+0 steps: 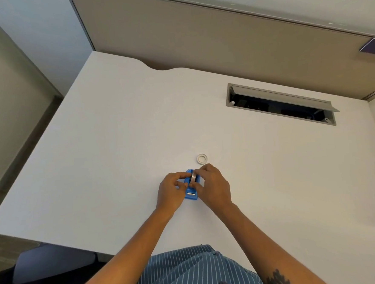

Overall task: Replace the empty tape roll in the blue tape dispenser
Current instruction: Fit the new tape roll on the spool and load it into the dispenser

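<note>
Both hands (172,192) (212,186) — tape roll (193,177) pinched between

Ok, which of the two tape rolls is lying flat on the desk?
The white ring beyond the hands; the other roll stands on edge in the blue dispenser.

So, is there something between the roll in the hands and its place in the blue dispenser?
Nothing visible. Both hands, left hand and right hand, hold the tape roll right at the blue dispenser. The small white ring lies apart on the desk, beyond the dispenser.
</note>
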`<state>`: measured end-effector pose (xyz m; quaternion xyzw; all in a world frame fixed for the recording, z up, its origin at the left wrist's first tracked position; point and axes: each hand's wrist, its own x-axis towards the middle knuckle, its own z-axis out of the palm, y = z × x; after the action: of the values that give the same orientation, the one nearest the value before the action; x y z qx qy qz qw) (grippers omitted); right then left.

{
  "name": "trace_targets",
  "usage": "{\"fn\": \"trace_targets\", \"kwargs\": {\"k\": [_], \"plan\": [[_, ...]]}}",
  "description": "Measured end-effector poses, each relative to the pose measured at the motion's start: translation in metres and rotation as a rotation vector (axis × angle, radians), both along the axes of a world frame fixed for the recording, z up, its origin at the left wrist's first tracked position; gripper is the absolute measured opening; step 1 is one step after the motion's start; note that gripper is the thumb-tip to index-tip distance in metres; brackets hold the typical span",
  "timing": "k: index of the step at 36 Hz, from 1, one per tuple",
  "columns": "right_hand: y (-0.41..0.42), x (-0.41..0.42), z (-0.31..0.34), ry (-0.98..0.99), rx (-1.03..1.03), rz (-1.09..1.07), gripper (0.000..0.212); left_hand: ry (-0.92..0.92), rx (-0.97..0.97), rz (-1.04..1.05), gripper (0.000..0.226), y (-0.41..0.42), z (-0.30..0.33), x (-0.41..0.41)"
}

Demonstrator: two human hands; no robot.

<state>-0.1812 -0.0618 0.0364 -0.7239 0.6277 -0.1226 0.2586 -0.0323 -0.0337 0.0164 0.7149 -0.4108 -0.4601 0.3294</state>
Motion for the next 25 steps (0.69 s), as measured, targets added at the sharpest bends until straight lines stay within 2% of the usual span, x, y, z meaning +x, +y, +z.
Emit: {"fn": "trace_targets", "kwargs": {"k": [6, 25], "plan": [[0.0022, 0.0003, -0.0013, 0.043, -0.001, 0.033, 0.03, -0.014, -0.008, -0.021, 0.027, 0.0, 0.0005, 0.0008], [-0.007, -0.0035, 0.0016, 0.012, 0.038, 0.037, 0.022, -0.062, -0.016, -0.082, 0.028, -0.0021, -0.0068, 0.0038]]}}
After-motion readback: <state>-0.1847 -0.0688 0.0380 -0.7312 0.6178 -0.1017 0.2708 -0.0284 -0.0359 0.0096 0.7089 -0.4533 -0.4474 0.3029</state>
